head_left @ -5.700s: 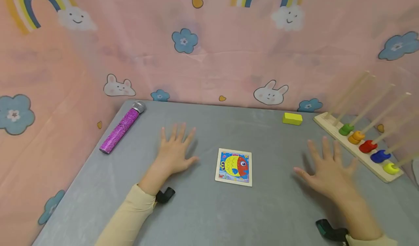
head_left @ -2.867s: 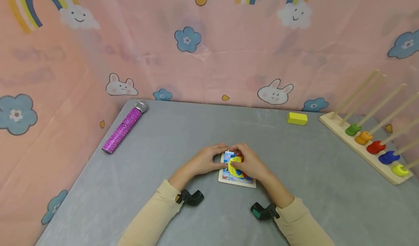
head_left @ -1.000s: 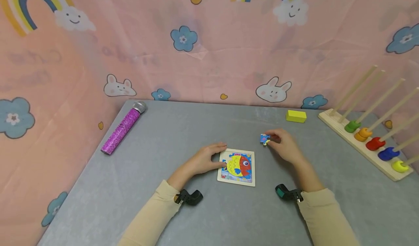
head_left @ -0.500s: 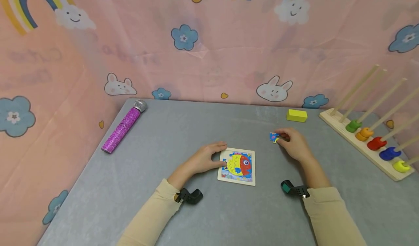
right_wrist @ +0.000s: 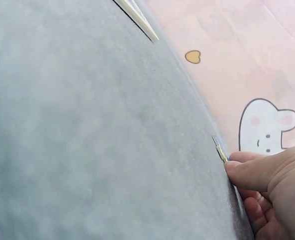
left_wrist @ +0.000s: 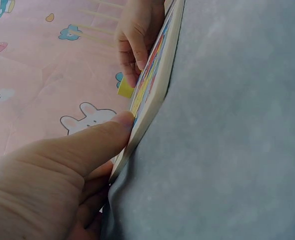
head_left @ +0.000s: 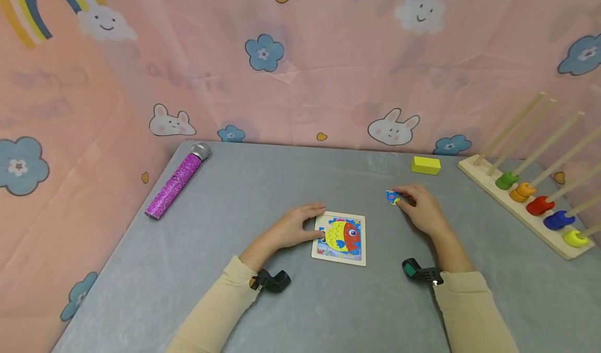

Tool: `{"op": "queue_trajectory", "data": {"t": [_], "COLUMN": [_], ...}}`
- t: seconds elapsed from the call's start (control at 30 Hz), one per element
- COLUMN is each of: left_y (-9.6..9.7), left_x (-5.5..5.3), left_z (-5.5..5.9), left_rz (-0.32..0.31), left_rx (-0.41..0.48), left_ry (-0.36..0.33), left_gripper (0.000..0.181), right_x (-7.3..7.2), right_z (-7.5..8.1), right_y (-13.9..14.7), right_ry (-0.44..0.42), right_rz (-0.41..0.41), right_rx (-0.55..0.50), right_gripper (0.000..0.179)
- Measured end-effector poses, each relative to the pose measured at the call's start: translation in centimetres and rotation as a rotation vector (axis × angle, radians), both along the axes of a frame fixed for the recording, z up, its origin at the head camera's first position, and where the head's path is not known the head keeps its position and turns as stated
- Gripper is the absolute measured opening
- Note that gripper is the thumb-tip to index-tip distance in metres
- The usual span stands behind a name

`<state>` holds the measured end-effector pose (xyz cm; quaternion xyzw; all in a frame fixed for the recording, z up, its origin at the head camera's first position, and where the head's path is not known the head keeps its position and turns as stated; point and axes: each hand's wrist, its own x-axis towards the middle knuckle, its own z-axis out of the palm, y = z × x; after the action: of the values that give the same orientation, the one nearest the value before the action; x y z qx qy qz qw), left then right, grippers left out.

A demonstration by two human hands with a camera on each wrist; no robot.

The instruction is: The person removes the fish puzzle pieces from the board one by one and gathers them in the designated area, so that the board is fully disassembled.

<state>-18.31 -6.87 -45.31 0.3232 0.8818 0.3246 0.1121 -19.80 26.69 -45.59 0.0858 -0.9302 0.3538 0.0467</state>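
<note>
A pink backdrop [head_left: 319, 35] with rainbows, flowers and rabbits fills most of my head view, and below it spreads the grey table [head_left: 263, 175]. I take the fish puzzle as the middle of my dial, twelve towards the backdrop. The wooden peg rack [head_left: 514, 205] stands near three o'clock, carrying green, orange, red, blue and yellow beads. Two beige sleeves [head_left: 471, 311] reach in from about five and seven. A purple glitter microphone [head_left: 176, 182] lies near ten o'clock by the table's edge.

At nine, the left hand [head_left: 292, 229] grips the fish puzzle [head_left: 343, 238], thumb on its face and fingers along the border; my left wrist view shows that hold edge-on. The puzzle lies flat on the table, bare wood showing inside its frame near ten or eleven. Between two and three, the right hand [head_left: 422, 210] pinches a small piece. A yellow block [head_left: 425, 166] sits at two, beyond that hand. Smallest is the blue-and-yellow puzzle piece [head_left: 392, 197] itself, also near two; I can't tell whether it touches the table.
</note>
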Motion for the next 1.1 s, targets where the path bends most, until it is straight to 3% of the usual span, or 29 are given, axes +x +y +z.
{"op": "queue_trajectory", "data": {"t": [0.33, 0.6, 0.83, 1.1], "left_y": [0.0, 0.1, 0.2, 0.0], "left_x": [0.0, 0.1, 0.0, 0.0], "left_z": [0.1, 0.0, 0.0, 0.1], "left_rz": [0.002, 0.002, -0.001, 0.009], "left_rx": [-0.009, -0.009, 0.000, -0.001], "left_ry": [0.007, 0.004, 0.000, -0.010], "left_gripper": [0.065, 0.065, 0.065, 0.065], "right_x": [0.4, 0.7, 1.2, 1.7], "right_z": [0.1, 0.6, 1.9, 3.2], "right_y": [0.5, 0.4, -0.2, -2.1], "right_ry": [0.019, -0.019, -0.073, -0.072], "right_rz": [-0.035, -0.031, -0.004, 0.074], "right_rx": [-0.099, -0.090, -0.075, -0.086], "right_gripper": [0.038, 0.046, 0.051, 0.048]}}
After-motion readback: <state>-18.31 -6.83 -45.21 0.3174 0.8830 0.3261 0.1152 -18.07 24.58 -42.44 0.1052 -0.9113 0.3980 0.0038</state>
